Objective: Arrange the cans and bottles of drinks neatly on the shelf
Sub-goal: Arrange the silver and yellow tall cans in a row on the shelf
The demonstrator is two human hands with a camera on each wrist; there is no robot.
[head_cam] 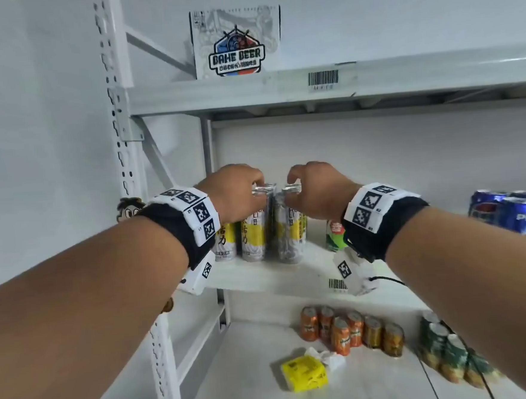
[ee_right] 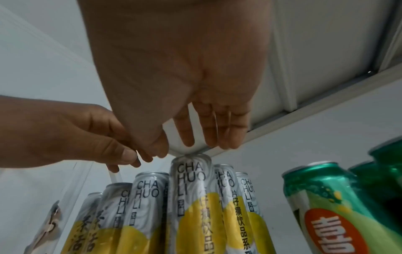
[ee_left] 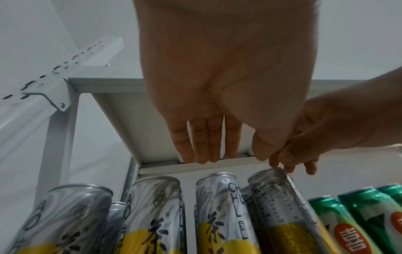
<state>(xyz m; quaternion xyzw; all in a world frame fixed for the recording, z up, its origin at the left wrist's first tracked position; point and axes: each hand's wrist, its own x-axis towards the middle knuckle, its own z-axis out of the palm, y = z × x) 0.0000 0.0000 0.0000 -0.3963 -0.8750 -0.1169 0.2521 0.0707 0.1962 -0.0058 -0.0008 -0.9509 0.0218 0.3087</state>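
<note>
Several tall silver-and-yellow cans stand at the left end of the middle shelf (head_cam: pixel 276 276). My left hand (head_cam: pixel 256 189) comes down from above and curls its fingertips round the top rim of one can (head_cam: pixel 253 234). Right beside it, my right hand (head_cam: pixel 295 188) grips the top of the neighbouring can (head_cam: pixel 289 235) in the same way. The two cans touch, and both stand upright on the shelf. In the right wrist view my right hand (ee_right: pixel 191 147) has its fingertips on the rim of its can (ee_right: pixel 191 189). In the left wrist view my left hand (ee_left: pixel 230 158) hangs just over the can tops (ee_left: pixel 217 177).
Green cans (head_cam: pixel 335 234) stand just right of the yellow ones, blue cans (head_cam: pixel 518 212) further right. The lower shelf holds orange cans (head_cam: pixel 351 330), green cans (head_cam: pixel 449 351) and a yellow pack (head_cam: pixel 305 374). A beer box (head_cam: pixel 236 42) sits on the top shelf. The shelf upright (head_cam: pixel 119 116) is at the left.
</note>
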